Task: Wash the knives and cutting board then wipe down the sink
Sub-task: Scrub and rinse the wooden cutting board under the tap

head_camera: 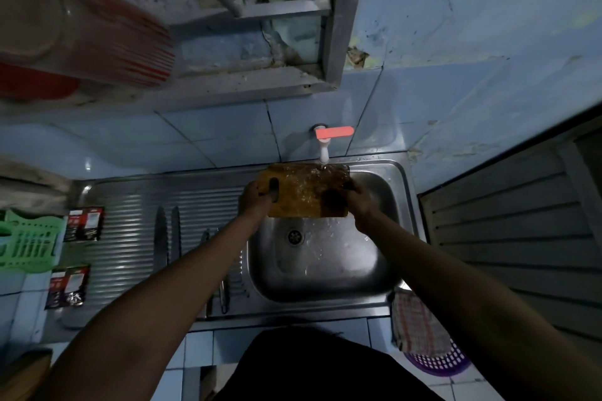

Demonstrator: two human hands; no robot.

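A wooden cutting board (pixel 303 190) is held over the steel sink (pixel 395 179), under water running from the white tap (pixel 323 153) with its red handle. My left hand (pixel 254 200) grips the board's left end, with fingers through its handle hole. My right hand (pixel 360 200) grips the board's right edge. Water splashes off the board into the basin around the drain (pixel 295 237). Two knives (pixel 167 238) lie side by side on the ribbed drainboard to the left. More utensils (pixel 223 290) lie beside the basin, partly hidden by my left forearm.
Two dark packets (pixel 84 224) (pixel 66 286) and a green plastic rack (pixel 27 242) sit on the left of the counter. A checked cloth (pixel 418 324) hangs at the sink's front right corner over a purple basket (pixel 438 363). A shelf with red plates (pixel 97 32) hangs above.
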